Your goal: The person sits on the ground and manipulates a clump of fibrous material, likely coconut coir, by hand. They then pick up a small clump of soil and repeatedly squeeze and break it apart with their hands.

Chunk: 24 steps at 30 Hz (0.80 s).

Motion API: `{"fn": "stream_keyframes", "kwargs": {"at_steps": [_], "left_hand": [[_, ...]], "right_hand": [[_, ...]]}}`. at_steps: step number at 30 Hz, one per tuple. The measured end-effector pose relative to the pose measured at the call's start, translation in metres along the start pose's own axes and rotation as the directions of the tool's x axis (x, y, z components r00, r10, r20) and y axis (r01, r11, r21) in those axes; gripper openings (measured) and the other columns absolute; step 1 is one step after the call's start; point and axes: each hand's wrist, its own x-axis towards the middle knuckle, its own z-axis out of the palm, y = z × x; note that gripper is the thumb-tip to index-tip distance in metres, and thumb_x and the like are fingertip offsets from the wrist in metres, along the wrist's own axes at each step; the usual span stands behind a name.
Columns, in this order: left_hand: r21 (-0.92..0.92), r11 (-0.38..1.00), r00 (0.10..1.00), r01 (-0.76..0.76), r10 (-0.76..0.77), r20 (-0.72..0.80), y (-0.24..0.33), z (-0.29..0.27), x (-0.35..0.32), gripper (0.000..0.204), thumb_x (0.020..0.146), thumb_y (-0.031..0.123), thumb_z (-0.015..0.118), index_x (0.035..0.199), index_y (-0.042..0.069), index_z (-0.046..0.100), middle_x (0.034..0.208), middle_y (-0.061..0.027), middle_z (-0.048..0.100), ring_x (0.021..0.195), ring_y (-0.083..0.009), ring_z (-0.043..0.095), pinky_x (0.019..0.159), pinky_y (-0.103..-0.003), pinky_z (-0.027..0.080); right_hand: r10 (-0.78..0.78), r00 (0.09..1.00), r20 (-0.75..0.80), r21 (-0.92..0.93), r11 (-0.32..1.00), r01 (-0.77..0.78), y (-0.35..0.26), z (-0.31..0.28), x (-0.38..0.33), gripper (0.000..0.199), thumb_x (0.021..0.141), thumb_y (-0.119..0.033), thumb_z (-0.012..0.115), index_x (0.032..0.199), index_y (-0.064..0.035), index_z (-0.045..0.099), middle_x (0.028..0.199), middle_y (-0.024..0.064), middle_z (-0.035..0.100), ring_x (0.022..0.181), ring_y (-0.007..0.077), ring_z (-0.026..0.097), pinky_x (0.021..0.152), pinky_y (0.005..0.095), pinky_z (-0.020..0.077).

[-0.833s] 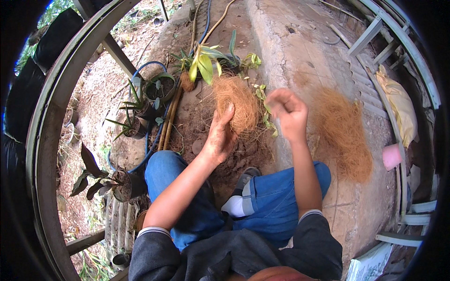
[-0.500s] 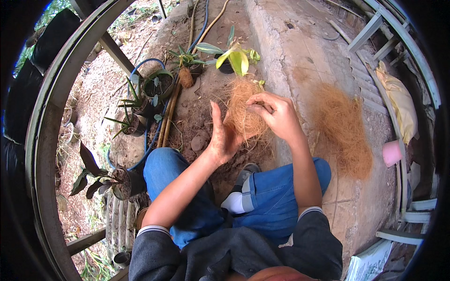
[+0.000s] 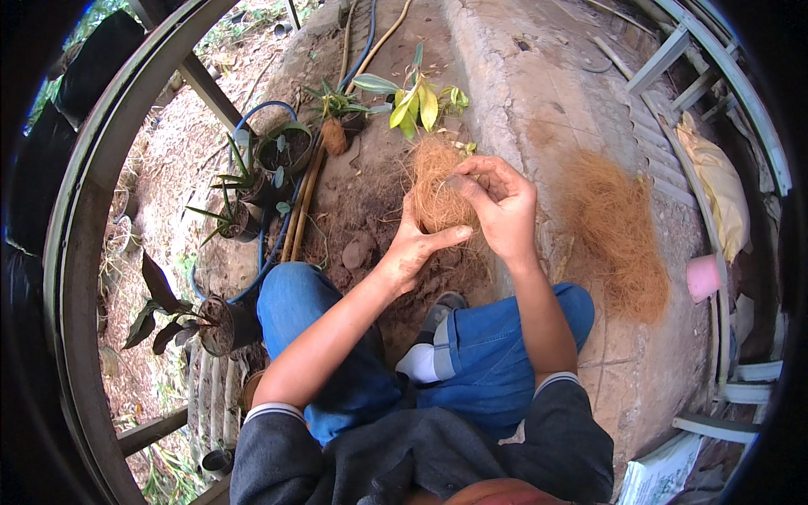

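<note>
A shaggy bundle of brown coconut fibre is between my hands, above the soil. Yellow-green leaves show at its far end; where their stem begins is hidden. My left hand is closed round the bundle's near left side, with the thumb laid across its near end. On the right side, my right hand pinches thumb and fingers together against the fibre. Any thin thread in that pinch is too fine to make out. A loose heap of coconut fibre lies on the concrete to the right.
Potted plants stand along the left, beside a blue hose and bamboo poles. A round clod sits on the soil. At the right are a pink pot and a yellowish sack. A metal frame curves up the left.
My left hand has gone from open fingers beside the bundle to a grip with the thumb across it. The leaves at the far end have turned. My right hand has shifted slightly, still pinching.
</note>
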Motion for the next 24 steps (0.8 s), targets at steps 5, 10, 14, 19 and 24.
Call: {"fn": "stream_keyframes", "kwargs": {"at_steps": [5, 10, 14, 19, 24], "left_hand": [[-0.068, 0.998, 1.000, -0.012, 0.012, -0.003, -0.002, 0.006, 0.000, 0.088, 0.072, 0.014, 0.075, 0.136, 0.010, 0.015, 0.128, -0.0087, 0.036, 0.120, -0.0196, 0.038, 0.100, -0.033, 0.034], [-0.097, 0.994, 0.997, -0.043, 0.037, -0.063, 0.002, 0.012, 0.002, 0.069, 0.085, 0.037, 0.058, 0.137, 0.015, 0.019, 0.133, -0.0066, 0.034, 0.122, -0.0204, 0.036, 0.100, -0.038, 0.034], [-0.114, 0.993, 0.999, -0.027, 0.023, -0.033, 0.003, 0.005, 0.005, 0.070, 0.086, 0.058, 0.042, 0.139, 0.017, 0.019, 0.137, -0.0058, 0.032, 0.124, -0.0217, 0.035, 0.102, -0.043, 0.031], [-0.090, 0.994, 0.998, -0.070, 0.069, -0.008, 0.003, 0.005, 0.004, 0.072, 0.087, 0.060, 0.038, 0.139, 0.015, 0.020, 0.136, -0.0076, 0.035, 0.123, -0.0227, 0.037, 0.102, -0.044, 0.031], [-0.158, 0.987, 0.997, -0.029, 0.018, -0.068, 0.008, 0.002, 0.007, 0.067, 0.089, 0.055, 0.040, 0.138, 0.015, 0.021, 0.135, -0.0076, 0.035, 0.123, -0.0224, 0.037, 0.101, -0.044, 0.031]], "right_hand": [[0.019, 1.000, 0.015, -0.104, 0.994, -0.017, 0.000, -0.001, -0.001, 0.012, 0.077, 0.002, 0.065, 0.089, 0.0002, 0.062, 0.081, -0.0014, 0.062, 0.063, 0.0000, 0.047, 0.056, 0.0155, 0.0387], [0.068, 0.998, 0.015, -0.089, 0.994, -0.067, 0.005, 0.000, -0.001, 0.011, 0.077, 0.001, 0.066, 0.088, -0.0005, 0.063, 0.081, -0.0026, 0.062, 0.058, -0.0014, 0.041, 0.052, 0.0143, 0.0344], [0.074, 0.997, 0.033, -0.182, 0.981, -0.067, 0.001, -0.007, 0.001, 0.011, 0.077, 0.000, 0.067, 0.088, -0.0011, 0.064, 0.081, -0.0037, 0.062, 0.055, -0.0015, 0.037, 0.049, 0.0149, 0.0318], [0.042, 0.998, 0.053, -0.207, 0.978, -0.030, 0.005, -0.007, 0.000, 0.012, 0.075, -0.007, 0.070, 0.086, -0.0050, 0.066, 0.074, -0.0033, 0.063, 0.048, 0.0014, 0.032, 0.043, 0.0196, 0.0284], [-0.018, 0.993, 0.116, -0.345, 0.937, 0.057, 0.004, -0.008, 0.002, 0.013, 0.073, -0.007, 0.070, 0.086, -0.0059, 0.066, 0.071, -0.0012, 0.062, 0.047, 0.0033, 0.033, 0.043, 0.0209, 0.0293]]}}
